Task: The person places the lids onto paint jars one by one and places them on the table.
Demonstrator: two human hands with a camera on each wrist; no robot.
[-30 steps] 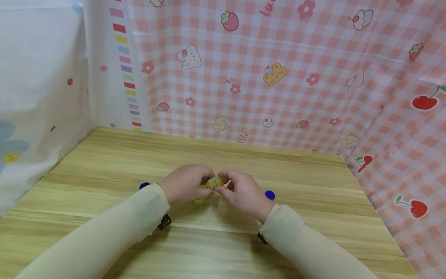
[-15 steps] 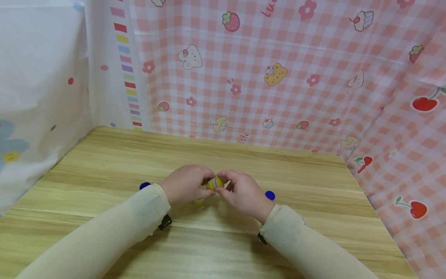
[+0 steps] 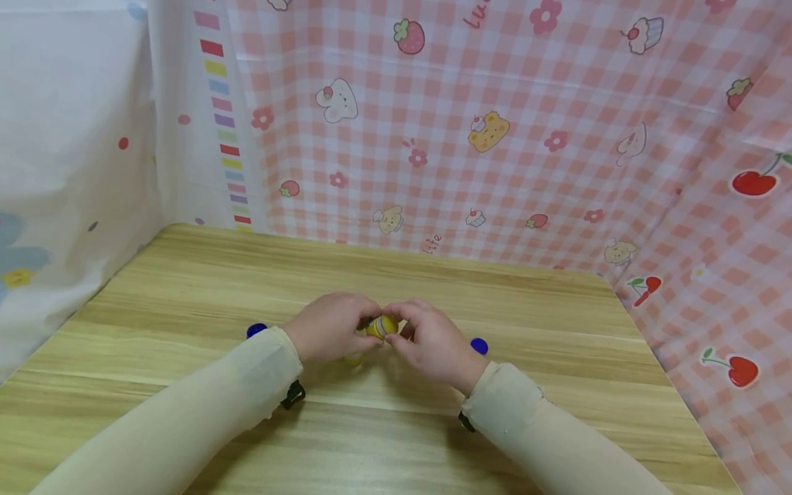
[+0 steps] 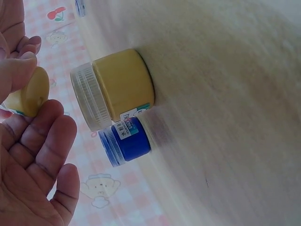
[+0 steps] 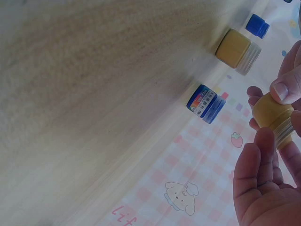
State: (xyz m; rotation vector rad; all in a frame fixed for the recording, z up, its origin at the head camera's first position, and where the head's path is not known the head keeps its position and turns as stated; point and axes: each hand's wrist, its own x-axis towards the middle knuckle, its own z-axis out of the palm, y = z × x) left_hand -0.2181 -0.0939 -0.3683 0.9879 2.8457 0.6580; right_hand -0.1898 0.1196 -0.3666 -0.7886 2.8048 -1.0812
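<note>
Between the hands, above the table, is a small yellow paint jar (image 3: 382,326) with a clear ridged lid (image 5: 284,133). My left hand (image 3: 334,326) grips the jar's body, its thumb and fingers around it in the left wrist view. My right hand (image 3: 433,342) pinches the lid end from the other side, thumb below and fingers above in the head view. Under the left hand a second yellow paint jar (image 4: 124,80) stands upright on the table with its lid on. The palms hide part of the held jar.
A blue paint jar (image 3: 479,346) stands by the right wrist. Another blue jar (image 3: 256,330) shows past the left forearm, partly covered by the sleeve. The wood-grain table (image 3: 371,440) ends at a pink checked cloth (image 3: 433,172) behind and at the right.
The held jar has turned slightly, its ridged band now more slanted. The fingers of the right hand have shifted a little on it. The left hand stays almost in place.
</note>
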